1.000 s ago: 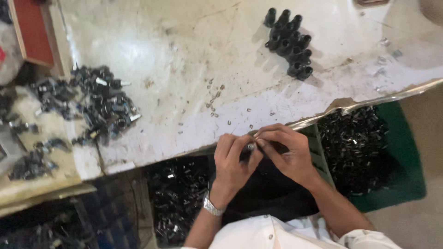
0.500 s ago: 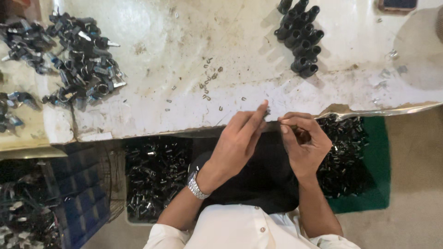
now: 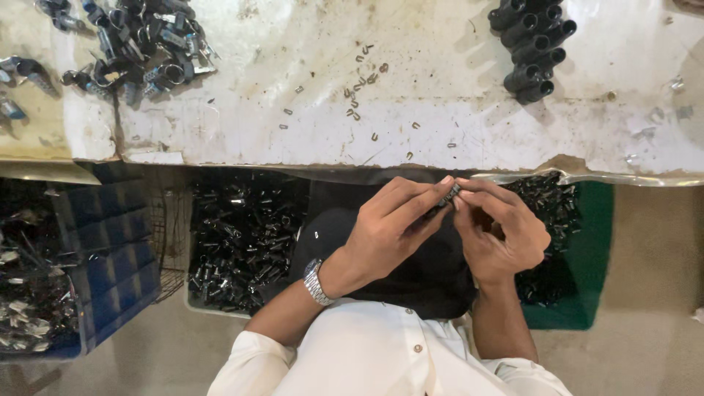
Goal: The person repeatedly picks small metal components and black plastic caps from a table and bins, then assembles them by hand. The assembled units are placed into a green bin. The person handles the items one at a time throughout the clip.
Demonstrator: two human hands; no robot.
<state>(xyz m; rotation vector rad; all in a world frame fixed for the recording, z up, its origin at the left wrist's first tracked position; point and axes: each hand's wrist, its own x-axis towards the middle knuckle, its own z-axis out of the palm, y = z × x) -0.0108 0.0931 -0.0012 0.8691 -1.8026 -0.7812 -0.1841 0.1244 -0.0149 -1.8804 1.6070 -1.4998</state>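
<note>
1. the left hand point(image 3: 392, 224) and right hand point(image 3: 499, 227) meet at the centre of the frame, just below the white table point(image 3: 455, 81) edge.
2. both pinch one small dark part point(image 3: 449, 196) between their fingertips.
3. its long axis slants from lower left to upper right.
4. black tubes point(image 3: 532, 48) stand clustered at the upper right; loose metal pieces point(image 3: 139, 40) pile at the upper left.
5. a green bin point(image 3: 587, 249) lies under the right hand.

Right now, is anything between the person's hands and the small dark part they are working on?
Nothing visible. The left hand and right hand both pinch the small dark part directly at their fingertips, in front of the table's edge.
</note>
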